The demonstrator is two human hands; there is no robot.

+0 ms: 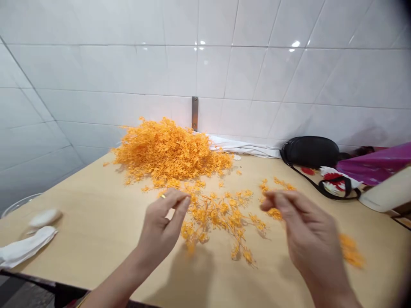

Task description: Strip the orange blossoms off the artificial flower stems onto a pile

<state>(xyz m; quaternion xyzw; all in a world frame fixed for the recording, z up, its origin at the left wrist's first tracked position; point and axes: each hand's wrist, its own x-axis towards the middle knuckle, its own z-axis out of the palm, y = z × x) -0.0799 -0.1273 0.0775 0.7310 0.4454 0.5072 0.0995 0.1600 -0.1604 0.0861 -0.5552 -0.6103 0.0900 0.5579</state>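
Orange flower pile (pixel 167 149) at 11 o'clock, probably so loose sprigs (pixel 236 218) don't tangle; left hand (pixel 160 229) and right hand (pixel 313 239) fingers pinched narrow, can't tell on what.

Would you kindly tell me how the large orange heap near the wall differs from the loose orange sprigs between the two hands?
The heap is much larger and piled high, while the loose sprigs lie low on the table. The heap is densely tangled; the loose sprigs are spread out enough to show separate thin stems. Both share the same bright orange colour and small, flower-like clusters.
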